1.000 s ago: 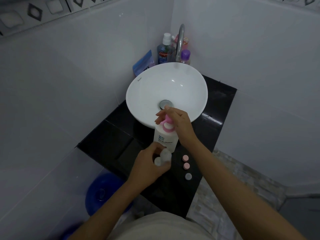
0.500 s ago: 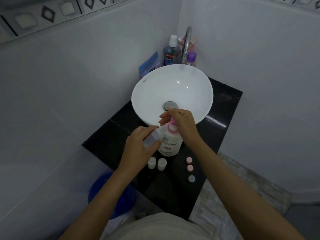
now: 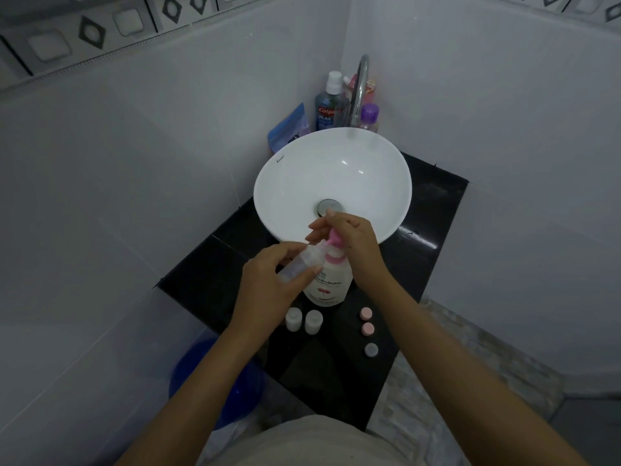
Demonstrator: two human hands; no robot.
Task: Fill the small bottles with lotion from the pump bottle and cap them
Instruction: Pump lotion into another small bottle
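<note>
A white pump bottle (image 3: 327,285) with a pink pump head stands on the black counter (image 3: 433,264) just in front of the basin. My right hand (image 3: 353,243) rests on the pink pump head. My left hand (image 3: 268,287) holds a small clear bottle (image 3: 304,260) tilted, its mouth up against the pump spout. Two more small white bottles (image 3: 293,319) (image 3: 313,321) stand uncapped near the counter's front. To their right lie two pink caps (image 3: 366,313) (image 3: 368,328) and one pale cap (image 3: 371,350).
A white round basin (image 3: 292,183) with a chrome tap (image 3: 359,85) fills the back of the counter. Behind it stand a blue mouthwash bottle (image 3: 326,109), a purple-capped bottle (image 3: 369,117) and a blue pouch (image 3: 289,127). A blue bucket (image 3: 215,381) sits on the floor, lower left.
My left hand picked one small bottle up from the counter front and raised it, tilted, to the pump spout. My right hand stayed on the pump head.
</note>
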